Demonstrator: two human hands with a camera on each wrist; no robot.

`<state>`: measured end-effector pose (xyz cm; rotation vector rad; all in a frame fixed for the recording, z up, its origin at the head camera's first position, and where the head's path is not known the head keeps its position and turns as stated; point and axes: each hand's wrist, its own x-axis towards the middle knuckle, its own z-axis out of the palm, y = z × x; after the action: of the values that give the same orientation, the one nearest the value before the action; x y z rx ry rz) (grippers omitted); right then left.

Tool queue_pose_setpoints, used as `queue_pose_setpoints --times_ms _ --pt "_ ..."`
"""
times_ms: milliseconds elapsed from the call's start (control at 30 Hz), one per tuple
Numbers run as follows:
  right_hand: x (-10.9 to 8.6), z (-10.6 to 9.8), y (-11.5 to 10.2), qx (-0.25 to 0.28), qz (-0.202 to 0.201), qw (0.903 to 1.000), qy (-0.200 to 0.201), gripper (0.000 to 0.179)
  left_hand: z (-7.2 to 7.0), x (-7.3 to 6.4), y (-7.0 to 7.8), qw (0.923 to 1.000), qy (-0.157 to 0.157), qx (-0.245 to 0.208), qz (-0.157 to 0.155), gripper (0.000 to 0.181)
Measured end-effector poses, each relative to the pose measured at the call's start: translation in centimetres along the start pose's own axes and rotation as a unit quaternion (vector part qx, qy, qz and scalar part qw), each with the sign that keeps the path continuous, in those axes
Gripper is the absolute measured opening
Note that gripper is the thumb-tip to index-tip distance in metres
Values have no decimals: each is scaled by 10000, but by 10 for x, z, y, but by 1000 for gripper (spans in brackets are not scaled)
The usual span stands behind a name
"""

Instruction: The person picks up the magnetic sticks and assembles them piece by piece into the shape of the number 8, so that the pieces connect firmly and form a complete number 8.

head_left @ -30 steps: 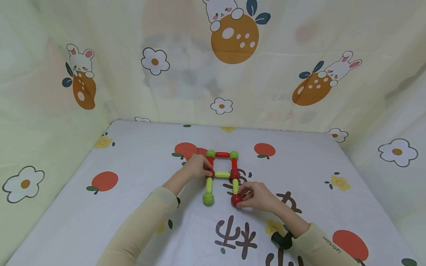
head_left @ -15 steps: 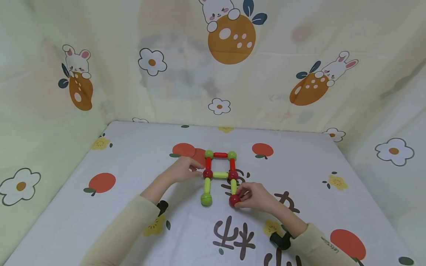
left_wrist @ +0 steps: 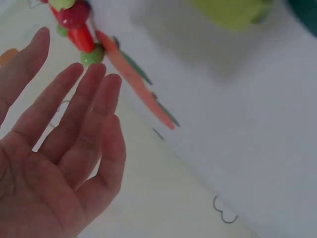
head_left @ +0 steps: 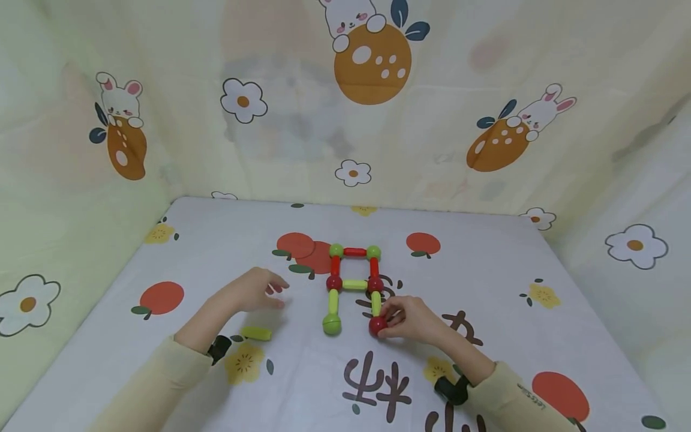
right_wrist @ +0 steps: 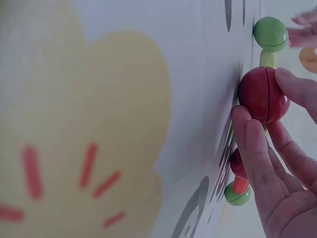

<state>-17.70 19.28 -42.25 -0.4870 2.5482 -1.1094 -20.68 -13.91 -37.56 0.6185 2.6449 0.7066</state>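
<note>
A flat frame of balls and rods lies on the table: green balls (head_left: 336, 251) and red rods (head_left: 354, 252) at the far side, red balls (head_left: 334, 282) joined by a light green rod (head_left: 354, 284) midway. Two light green rods run toward the near side, the left one ending in a green ball (head_left: 332, 324). My right hand (head_left: 412, 321) pinches the red ball (right_wrist: 262, 95) at the end of the other. Left of the frame, my left hand (head_left: 256, 291) hovers with spread, relaxed fingers, holding nothing. Near its wrist lies a loose light green rod (head_left: 256, 333).
The table is covered by a white cloth (head_left: 302, 390) printed with fruit, flowers and dark lettering. Patterned curtains (head_left: 291, 132) rise at the back and both sides. Each wrist wears a black device (head_left: 452, 390).
My left hand has let go of the frame's left middle red ball and moved left and nearer. The loose green rod has come into view. My right hand stays on its red ball.
</note>
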Motion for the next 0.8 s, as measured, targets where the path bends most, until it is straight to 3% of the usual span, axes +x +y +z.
queue_pose_setpoints --times_ms 200,333,533,800 --pt "0 1 0 55 32 10000 -5 28 12 -26 -13 9966 -434 324 -620 35" --pt "-1 0 0 109 -16 9999 -44 28 17 -35 -20 9950 -437 329 -838 34" --pt "-1 -1 0 145 -24 9999 -80 28 20 -38 -26 9953 -290 106 -913 34" --pt "-3 -2 -1 206 -100 9996 -144 29 26 -41 -31 9979 -105 -168 -614 21"
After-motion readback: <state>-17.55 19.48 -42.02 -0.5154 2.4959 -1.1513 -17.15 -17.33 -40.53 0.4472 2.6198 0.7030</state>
